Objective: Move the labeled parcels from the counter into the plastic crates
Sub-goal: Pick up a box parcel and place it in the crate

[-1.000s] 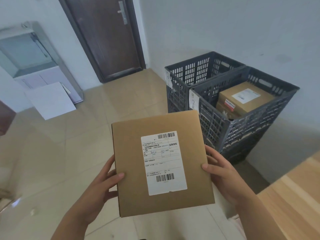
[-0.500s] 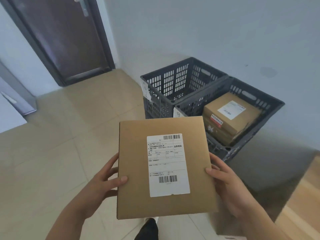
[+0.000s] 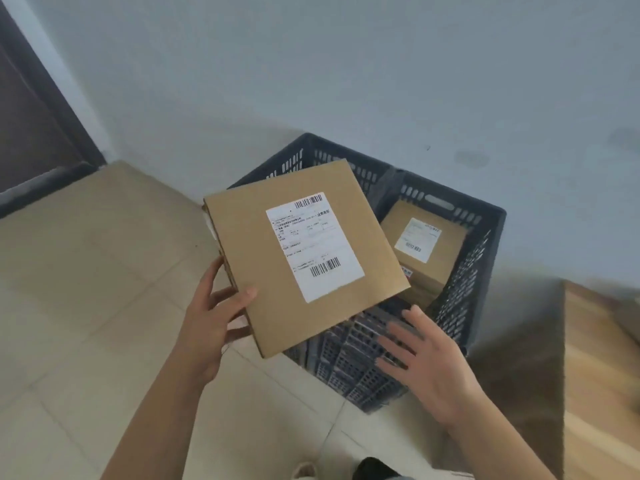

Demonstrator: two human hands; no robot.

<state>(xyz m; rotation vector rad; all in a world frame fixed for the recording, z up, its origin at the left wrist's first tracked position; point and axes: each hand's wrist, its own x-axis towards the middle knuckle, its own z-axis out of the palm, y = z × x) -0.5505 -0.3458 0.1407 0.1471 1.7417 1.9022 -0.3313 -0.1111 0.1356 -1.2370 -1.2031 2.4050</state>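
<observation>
We see a tan parcel [image 3: 304, 258] with a white barcoded label [image 3: 314, 247]; at three o'clock, dark grey slotted crates [image 3: 460, 306] hold another tan parcel [image 3: 424, 244], its small sticker [image 3: 407, 272] probably red

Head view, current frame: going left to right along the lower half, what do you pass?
Dark door → left hand → held flat parcel → right hand → right side of the dark plastic crate → wooden counter.
</observation>
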